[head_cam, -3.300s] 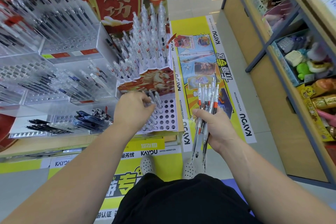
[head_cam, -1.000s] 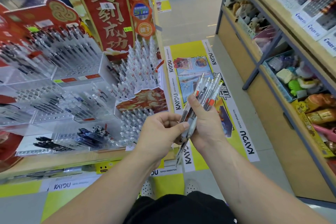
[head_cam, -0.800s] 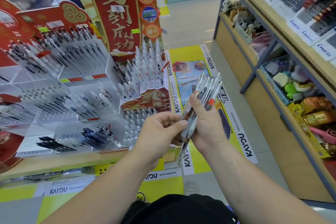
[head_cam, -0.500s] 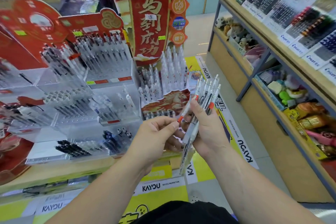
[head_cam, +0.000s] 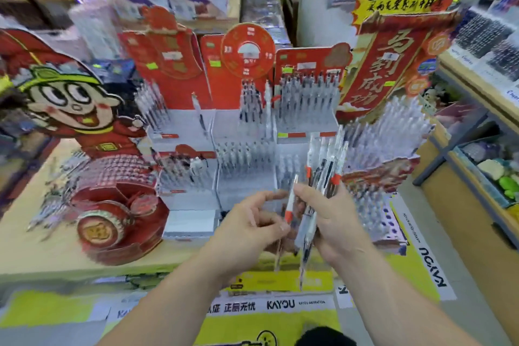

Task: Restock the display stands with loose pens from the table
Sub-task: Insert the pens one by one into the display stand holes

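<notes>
My right hand (head_cam: 334, 222) grips a bundle of clear pens with orange-red clips (head_cam: 327, 166), held upright in front of the display. My left hand (head_cam: 247, 229) pinches a single pen with an orange band (head_cam: 289, 205), drawn partly out of the bundle at its left side. Behind the hands stand clear acrylic pen stands (head_cam: 247, 160) with tiers of upright pens, and a red cardboard stand with white pens (head_cam: 393, 137) at the right. The frame is motion-blurred.
A round red drum-shaped pen holder (head_cam: 112, 219) and a cartoon cutout (head_cam: 70, 104) stand at the left on the wooden table (head_cam: 50, 255). A tall red banner (head_cam: 390, 70) rises at the right. Wooden shelves with toys (head_cam: 494, 171) line the right aisle.
My head has swung left and up, so more of the table display shows. My left hand has drawn one pen out of the bundle in my right hand.
</notes>
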Motion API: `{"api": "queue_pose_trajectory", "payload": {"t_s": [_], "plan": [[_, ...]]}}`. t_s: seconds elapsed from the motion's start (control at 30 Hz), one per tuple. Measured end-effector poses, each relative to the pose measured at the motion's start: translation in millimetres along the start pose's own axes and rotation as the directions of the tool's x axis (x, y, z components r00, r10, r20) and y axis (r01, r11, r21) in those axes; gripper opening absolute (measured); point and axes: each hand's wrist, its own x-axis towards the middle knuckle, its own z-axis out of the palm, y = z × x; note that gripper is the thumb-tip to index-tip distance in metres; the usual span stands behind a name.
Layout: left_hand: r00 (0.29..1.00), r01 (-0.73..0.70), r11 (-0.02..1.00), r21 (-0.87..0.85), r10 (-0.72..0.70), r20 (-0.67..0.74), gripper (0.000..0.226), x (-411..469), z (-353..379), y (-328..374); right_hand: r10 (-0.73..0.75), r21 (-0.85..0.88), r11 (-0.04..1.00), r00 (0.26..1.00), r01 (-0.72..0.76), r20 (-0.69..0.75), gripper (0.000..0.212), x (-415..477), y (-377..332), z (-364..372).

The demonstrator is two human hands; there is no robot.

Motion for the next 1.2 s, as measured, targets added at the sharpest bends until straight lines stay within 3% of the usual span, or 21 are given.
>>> {"api": "queue_pose_trajectory", "payload": {"t_s": [0.1, 0.3, 0.37, 0.63, 0.87, 0.97, 1.1, 1.2], "plan": [[1.000, -0.007, 1.000, 0.024, 0.007, 0.025, 0.047, -4.4, -28.5, 10.1, -0.020, -0.082, 0.996, 1.000, 0.021, 0.012, 0.027, 4.8, 2.3, 29.5], [0.986, -0.011, 0.999, 0.039, 0.018, -0.165, 0.018, 12.5, -67.8, 22.5, -0.035, -0.199, 0.979, 0.995, 0.054, 0.097, 0.030, 33.6, 8.9, 75.1], [0.976, -0.024, 1.000, 0.018, 0.027, -0.218, 0.022, 18.1, -79.5, 27.3, -0.023, -0.223, 0.973, 0.992, 0.051, 0.128, 0.031, 42.1, 10.7, 85.7], [0.978, -0.055, 0.974, -0.219, 0.008, -0.209, 0.018, 36.8, -117.3, 35.6, -0.003, -0.269, 0.961, 0.974, 0.065, 0.225, 0.024, 67.5, 6.5, 117.1], [0.996, -0.052, 0.976, -0.212, 0.035, -0.081, 0.021, 61.3, -165.4, 43.5, -0.055, -0.273, 0.959, 0.993, 0.081, 0.101, 0.026, 72.7, 16.2, 150.5], [0.998, -0.044, 0.984, -0.173, 0.036, -0.051, 0.013, 64.8, -193.3, 47.9, -0.069, -0.273, 0.959, 0.997, 0.073, 0.022, 0.027, 70.4, 26.0, 168.4], [0.987, -0.124, 0.988, -0.094, 0.112, -0.116, 0.014, 62.9, -231.6, 67.0, -0.097, -0.266, 0.962, 0.990, 0.067, -0.102, 0.032, 71.3, 37.2, 184.7], [0.941, -0.252, 0.964, 0.087, 0.265, -0.208, 0.029, 59.0, -257.8, 92.9, -0.135, -0.229, 0.968, 0.981, 0.101, -0.136, 0.025, 70.6, 42.8, 189.9]]}}
